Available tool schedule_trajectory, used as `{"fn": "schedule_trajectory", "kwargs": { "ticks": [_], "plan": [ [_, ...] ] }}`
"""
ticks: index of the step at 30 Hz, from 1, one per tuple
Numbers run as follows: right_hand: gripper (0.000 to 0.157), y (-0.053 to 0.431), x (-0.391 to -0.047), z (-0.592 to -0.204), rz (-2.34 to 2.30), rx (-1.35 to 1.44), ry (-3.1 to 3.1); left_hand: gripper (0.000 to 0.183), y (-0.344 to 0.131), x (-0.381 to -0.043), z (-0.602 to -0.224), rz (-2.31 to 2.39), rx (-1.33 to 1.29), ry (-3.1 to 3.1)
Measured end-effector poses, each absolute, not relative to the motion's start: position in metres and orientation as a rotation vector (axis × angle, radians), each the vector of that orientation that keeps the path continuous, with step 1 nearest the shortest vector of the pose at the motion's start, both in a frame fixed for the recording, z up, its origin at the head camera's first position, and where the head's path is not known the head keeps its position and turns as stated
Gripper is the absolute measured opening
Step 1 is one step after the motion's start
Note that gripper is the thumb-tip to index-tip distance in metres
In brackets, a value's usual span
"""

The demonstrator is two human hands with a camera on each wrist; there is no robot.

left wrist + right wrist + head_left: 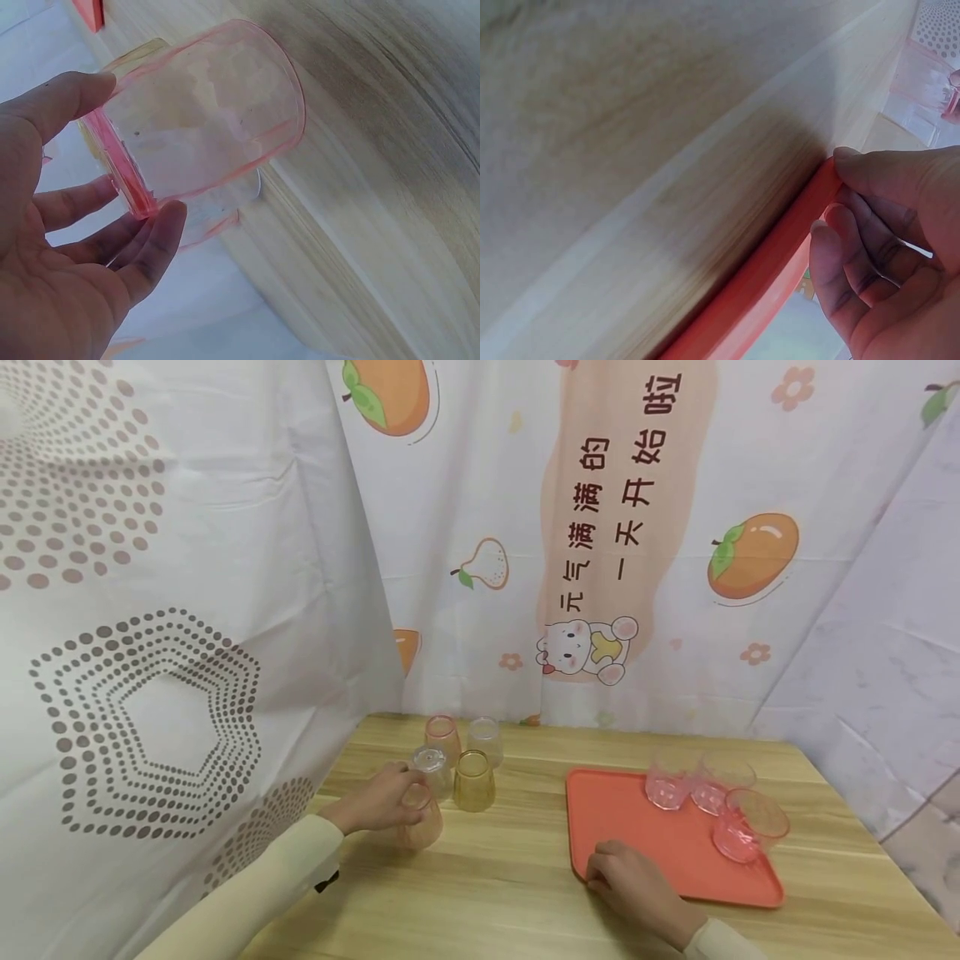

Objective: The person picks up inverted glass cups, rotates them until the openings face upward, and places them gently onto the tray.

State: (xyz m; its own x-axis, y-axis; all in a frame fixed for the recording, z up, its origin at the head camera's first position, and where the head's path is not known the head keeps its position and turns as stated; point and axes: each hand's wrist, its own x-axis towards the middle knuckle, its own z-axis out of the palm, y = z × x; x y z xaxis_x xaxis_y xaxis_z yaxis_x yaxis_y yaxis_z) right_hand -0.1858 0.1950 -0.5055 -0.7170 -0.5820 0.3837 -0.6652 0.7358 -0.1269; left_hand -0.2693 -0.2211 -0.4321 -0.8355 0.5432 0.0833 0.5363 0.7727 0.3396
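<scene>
My left hand grips a pale pink tumbler at the table's left side. In the left wrist view, the thumb and fingertips are at the tumbler's thick pink base, with its rim pointing away from the palm. Just behind it stand a clear tumbler and a yellow tumbler. My right hand holds the near left corner of a red tray. In the right wrist view, the thumb is on the tray's rim, with the other fingers curled beside it.
Three pink tumblers stand upright on the tray's right part, the nearest by its right edge. At the back left are another pink tumbler and another clear one. Printed curtains hang behind and beside the wooden table.
</scene>
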Motion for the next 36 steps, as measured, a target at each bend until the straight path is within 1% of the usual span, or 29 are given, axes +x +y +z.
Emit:
{"fn": "schedule_trajectory", "kwargs": {
  "ticks": [10, 19, 25, 30, 36],
  "plan": [
    [0.025, 0.194, -0.185, -0.503, 0.361, 0.976, -2.610, 0.039, -0.221, -0.267, -0.429, 0.570, 0.960, 2.929],
    [0.023, 0.193, -0.186, -0.503, 0.360, 0.994, -2.619, 0.040, -0.221, -0.262, -0.427, 0.578, 0.961, 2.954],
    [0.023, 0.191, -0.186, -0.502, 0.403, 0.972, -2.670, 0.042, -0.215, -0.259, -0.425, 0.562, 0.985, 2.932],
    [0.021, 0.191, -0.187, -0.503, 0.415, 0.975, -2.695, 0.040, -0.208, -0.257, -0.424, 0.551, 1.053, 2.913],
    [0.022, 0.193, -0.188, -0.504, 0.421, 0.982, -2.675, 0.042, -0.200, -0.255, -0.425, 0.510, 1.109, 2.909]
  ]
}}
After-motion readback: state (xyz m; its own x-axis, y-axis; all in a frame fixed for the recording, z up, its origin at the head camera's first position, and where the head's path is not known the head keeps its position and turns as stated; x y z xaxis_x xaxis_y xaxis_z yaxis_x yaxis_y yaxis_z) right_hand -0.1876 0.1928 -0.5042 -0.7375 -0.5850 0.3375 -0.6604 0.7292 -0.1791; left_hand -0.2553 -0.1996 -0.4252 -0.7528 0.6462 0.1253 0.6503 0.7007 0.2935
